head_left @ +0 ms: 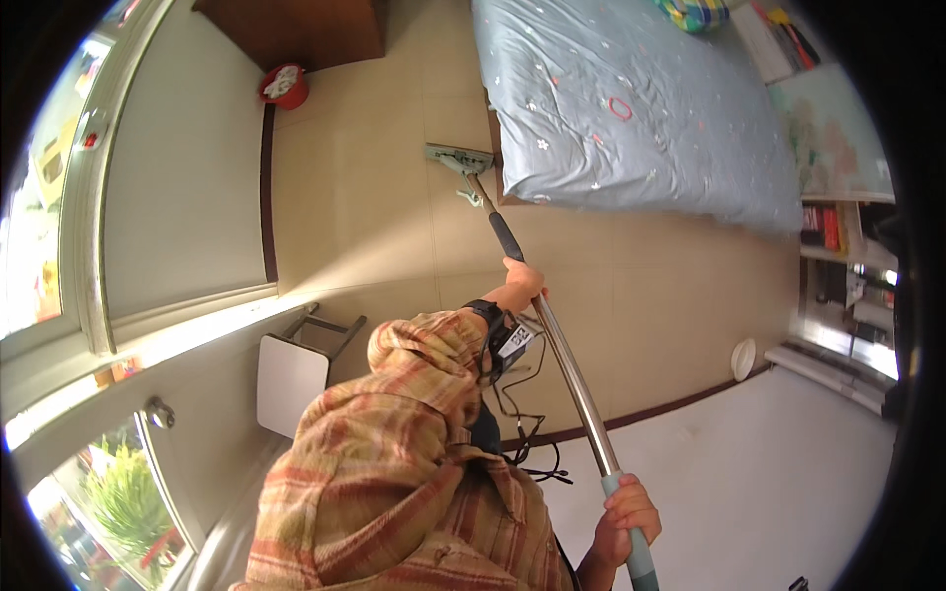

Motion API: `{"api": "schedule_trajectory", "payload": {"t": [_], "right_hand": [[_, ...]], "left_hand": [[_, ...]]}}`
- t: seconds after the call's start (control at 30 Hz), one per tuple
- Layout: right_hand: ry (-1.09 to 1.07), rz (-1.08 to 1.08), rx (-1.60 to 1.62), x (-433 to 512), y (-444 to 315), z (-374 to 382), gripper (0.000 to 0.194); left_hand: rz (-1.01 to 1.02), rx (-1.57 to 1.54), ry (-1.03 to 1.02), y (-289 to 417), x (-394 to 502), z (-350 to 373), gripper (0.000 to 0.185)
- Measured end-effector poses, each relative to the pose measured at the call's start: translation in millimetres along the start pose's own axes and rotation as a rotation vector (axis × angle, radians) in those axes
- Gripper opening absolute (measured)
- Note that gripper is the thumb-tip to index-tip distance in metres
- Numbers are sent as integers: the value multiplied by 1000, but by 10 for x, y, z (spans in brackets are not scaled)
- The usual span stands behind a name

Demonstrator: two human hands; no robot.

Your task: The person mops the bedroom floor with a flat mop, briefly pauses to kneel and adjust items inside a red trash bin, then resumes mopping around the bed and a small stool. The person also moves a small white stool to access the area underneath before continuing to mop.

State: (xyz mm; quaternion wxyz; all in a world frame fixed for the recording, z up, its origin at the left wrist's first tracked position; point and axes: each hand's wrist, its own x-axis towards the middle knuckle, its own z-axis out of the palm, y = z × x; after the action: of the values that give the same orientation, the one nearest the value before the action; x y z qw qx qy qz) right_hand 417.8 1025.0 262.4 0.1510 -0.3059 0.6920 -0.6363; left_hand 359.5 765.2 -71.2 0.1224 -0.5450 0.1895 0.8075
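Note:
My left hand (525, 278), with a dark band at its wrist, is closed around the metal pole of a flat mop (576, 377), just below a dark foam sleeve. Lower right, my right hand (628, 517) wraps the grey-green grip near the pole's other end. The flat mop head (460, 157) lies on the tiled floor, its right end close to the base of the bed (635, 111). A small lever sticks out from the pole above the head. Part of each hand's fingers is hidden behind the pole.
A red bucket (290, 90) holding white material stands by the brown wooden furniture (295, 29). A stool (292, 380) stands left of me, near the door (177, 377). On the right, a white bowl-like container (743, 360) is by the wall; shelves (850, 255) stand beyond. Cables hang near my waist.

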Motion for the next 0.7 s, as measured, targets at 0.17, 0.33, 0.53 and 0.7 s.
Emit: {"api": "schedule_trajectory", "payload": {"t": [0.17,0.33,0.53,0.7], "right_hand": [[188,86,-48,-376,-669,-52,30],[141,25,130,-434,-1369,-180,22],[97,-36,74,-166,-957,46,31],[-3,-28,77,-63,-580,181,29]], "left_hand": [[-177,9,210,-603,-683,183,39],[-318,-33,165,-882,-1448,404,42],[54,76,116,-411,-1131,167,39],[84,50,122,-240,-797,-98,37]]}}
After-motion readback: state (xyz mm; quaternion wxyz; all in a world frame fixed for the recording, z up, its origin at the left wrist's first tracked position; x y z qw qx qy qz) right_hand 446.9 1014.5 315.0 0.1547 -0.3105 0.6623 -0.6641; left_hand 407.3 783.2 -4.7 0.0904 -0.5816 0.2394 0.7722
